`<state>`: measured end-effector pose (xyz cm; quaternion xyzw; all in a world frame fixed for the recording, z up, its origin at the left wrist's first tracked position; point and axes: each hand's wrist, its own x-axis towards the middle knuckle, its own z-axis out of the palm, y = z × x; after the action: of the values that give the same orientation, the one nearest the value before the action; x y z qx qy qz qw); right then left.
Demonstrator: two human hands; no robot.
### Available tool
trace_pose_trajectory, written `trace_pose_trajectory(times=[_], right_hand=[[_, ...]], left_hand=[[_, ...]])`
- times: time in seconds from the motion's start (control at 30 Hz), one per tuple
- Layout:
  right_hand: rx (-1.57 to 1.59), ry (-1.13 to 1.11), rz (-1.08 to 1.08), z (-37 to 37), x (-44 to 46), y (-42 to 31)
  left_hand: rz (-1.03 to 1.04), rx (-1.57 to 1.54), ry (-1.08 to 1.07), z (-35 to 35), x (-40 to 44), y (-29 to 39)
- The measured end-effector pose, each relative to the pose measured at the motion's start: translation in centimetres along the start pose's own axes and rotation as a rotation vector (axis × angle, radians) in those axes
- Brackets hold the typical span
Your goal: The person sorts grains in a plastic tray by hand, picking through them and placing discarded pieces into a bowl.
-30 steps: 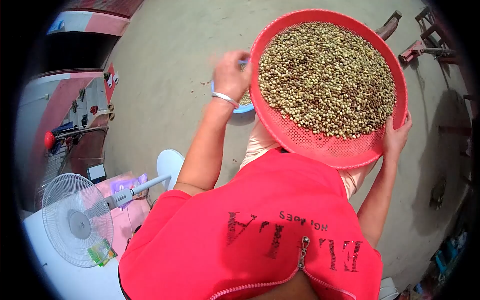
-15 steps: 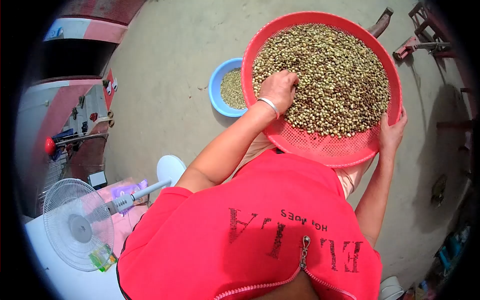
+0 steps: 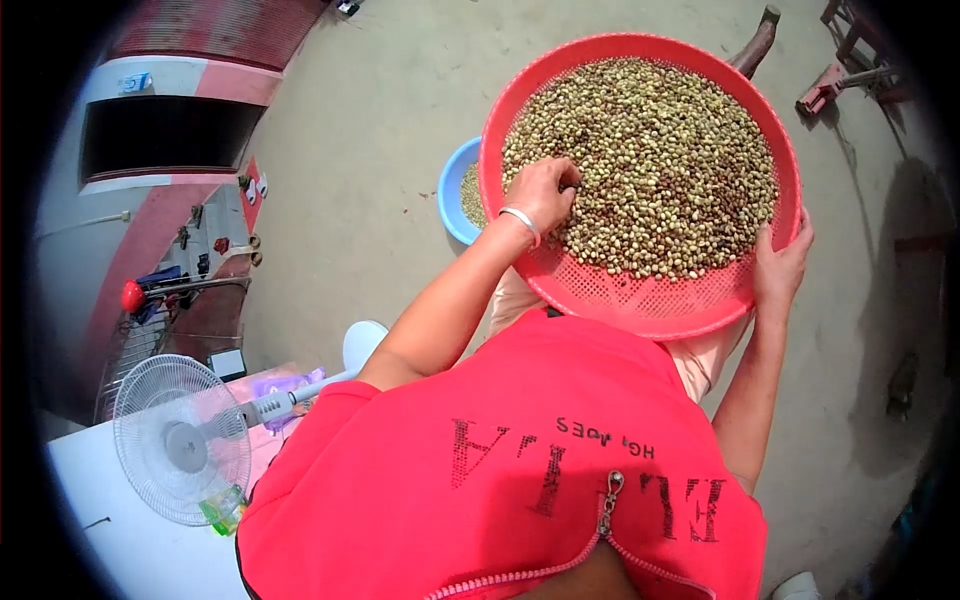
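Right hand (image 3: 782, 268) grips the rim of a red mesh basket (image 3: 640, 300) over the knees; left hand (image 3: 541, 195) touches the greenish-brown beans (image 3: 660, 150) inside, fingers curled, whether closed on any unclear.

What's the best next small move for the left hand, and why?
Probably a light pinch at the beans, then a small lift: the left hand is curled right at them, and the right hand grips the rim of the sieve, which should steady it. Whether the left fingertips already hold a bean is hidden, so gently seems best.
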<state>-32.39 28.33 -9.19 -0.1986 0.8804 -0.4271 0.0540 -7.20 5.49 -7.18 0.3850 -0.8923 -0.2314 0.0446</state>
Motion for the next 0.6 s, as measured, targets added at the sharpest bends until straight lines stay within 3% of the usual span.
trace_pose_trajectory(times=[0.13,0.4,0.6], right_hand=[[-0.014,0.027,-0.042,0.1,0.0,-0.1],[-0.013,0.010,0.008,-0.3,-0.4,-1.1],[-0.018,0.013,0.038,-0.3,-0.6,-1.3]], left_hand=[[-0.061,-0.034,0.018,0.0,-0.2,0.2],[0.008,0.092,0.046,0.5,-0.2,0.2],[-0.103,-0.151,0.050,0.2,-0.6,0.4]])
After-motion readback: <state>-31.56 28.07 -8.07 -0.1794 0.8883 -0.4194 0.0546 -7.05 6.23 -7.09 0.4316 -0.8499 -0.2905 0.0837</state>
